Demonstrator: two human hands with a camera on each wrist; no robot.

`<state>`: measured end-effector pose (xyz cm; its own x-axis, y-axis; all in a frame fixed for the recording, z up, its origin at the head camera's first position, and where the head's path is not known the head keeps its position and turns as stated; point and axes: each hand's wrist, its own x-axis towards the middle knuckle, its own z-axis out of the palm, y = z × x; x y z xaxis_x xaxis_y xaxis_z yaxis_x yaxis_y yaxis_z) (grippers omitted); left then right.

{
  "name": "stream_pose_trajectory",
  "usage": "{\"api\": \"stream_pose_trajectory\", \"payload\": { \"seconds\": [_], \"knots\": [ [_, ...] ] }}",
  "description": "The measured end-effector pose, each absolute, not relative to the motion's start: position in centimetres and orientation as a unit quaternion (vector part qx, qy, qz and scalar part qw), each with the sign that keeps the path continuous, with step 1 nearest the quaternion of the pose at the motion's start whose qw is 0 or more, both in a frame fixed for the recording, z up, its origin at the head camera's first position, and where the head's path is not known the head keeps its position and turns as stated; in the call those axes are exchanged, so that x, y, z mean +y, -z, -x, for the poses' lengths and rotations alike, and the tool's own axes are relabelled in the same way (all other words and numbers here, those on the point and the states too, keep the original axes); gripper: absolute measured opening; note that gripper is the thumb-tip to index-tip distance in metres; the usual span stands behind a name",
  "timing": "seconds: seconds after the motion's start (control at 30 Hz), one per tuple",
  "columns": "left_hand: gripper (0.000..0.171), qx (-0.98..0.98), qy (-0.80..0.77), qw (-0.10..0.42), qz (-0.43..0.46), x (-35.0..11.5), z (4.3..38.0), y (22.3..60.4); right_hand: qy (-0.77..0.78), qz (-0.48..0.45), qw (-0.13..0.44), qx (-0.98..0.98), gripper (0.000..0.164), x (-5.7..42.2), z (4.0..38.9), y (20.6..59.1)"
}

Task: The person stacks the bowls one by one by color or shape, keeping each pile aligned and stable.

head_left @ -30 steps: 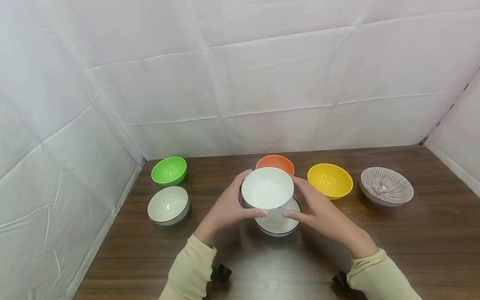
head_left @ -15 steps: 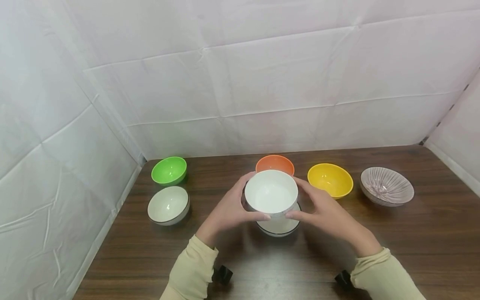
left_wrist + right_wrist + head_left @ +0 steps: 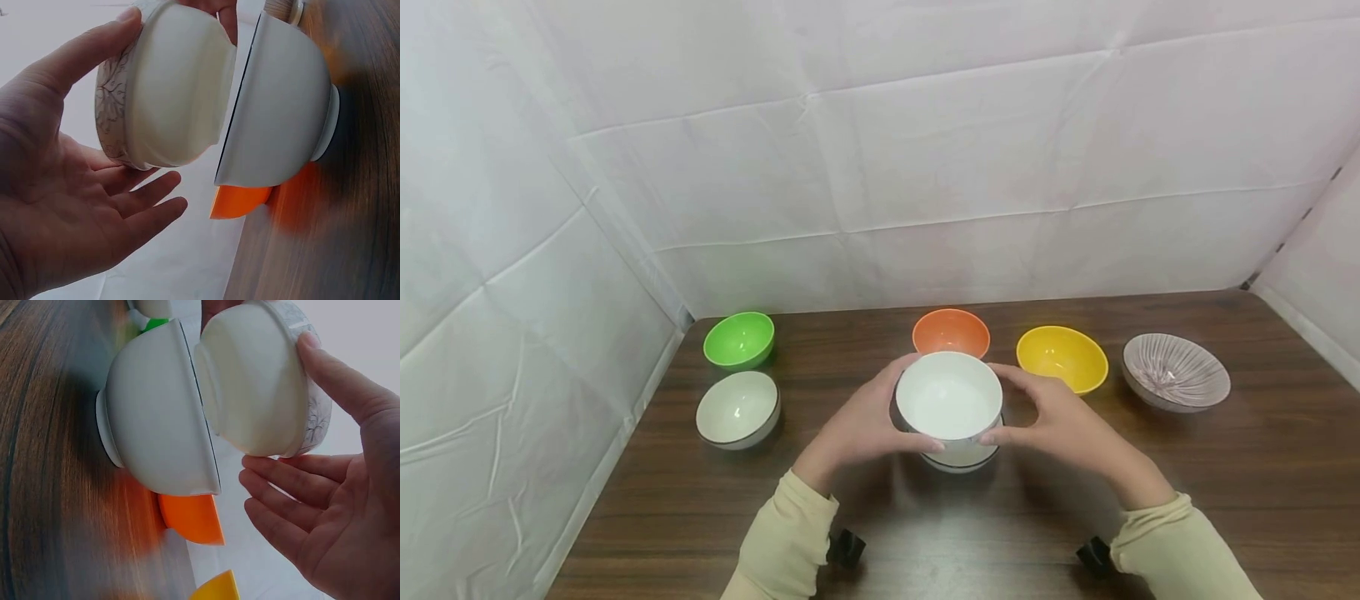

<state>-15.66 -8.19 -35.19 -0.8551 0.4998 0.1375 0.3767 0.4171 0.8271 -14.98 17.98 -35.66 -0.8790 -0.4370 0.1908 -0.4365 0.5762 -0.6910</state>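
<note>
The left hand (image 3: 867, 423) and right hand (image 3: 1052, 417), partly curled, pinch a white bowl (image 3: 950, 396) from nine and three o'clock. A gray leafy pattern (image 3: 112, 103) goes around near its top. The white bowl is just over a dark-rimmed bowl (image 3: 281, 106); an orange bowl (image 3: 951, 332) sits at twelve o'clock.

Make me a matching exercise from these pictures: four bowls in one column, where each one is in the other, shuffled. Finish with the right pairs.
Bowls
1. Patterned-band bowl
2. Green bowl
3. Yellow bowl
4. Striped bowl

Places
A. Farthest right of all the bowls
B. Held up between the left hand and the right hand
C. Near the back left corner of the table
D. Next to the right of the orange bowl

Right pairs: 1-B, 2-C, 3-D, 4-A
</note>
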Motion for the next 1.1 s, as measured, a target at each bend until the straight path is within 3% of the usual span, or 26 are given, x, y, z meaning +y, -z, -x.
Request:
{"api": "stream_pose_trajectory", "payload": {
  "seconds": [0.53,1.1],
  "knots": [
    [0.096,0.857,-0.413,0.061,-0.301,-7.80,15.45,34.82,0.366,0.257,0.023,0.894,0.096,18.15,15.18,36.21],
    [0.099,0.872,-0.391,0.065,-0.287,-7.39,15.28,35.33,0.342,0.274,-0.001,0.899,0.092,18.43,15.35,36.40]
  ]
}}
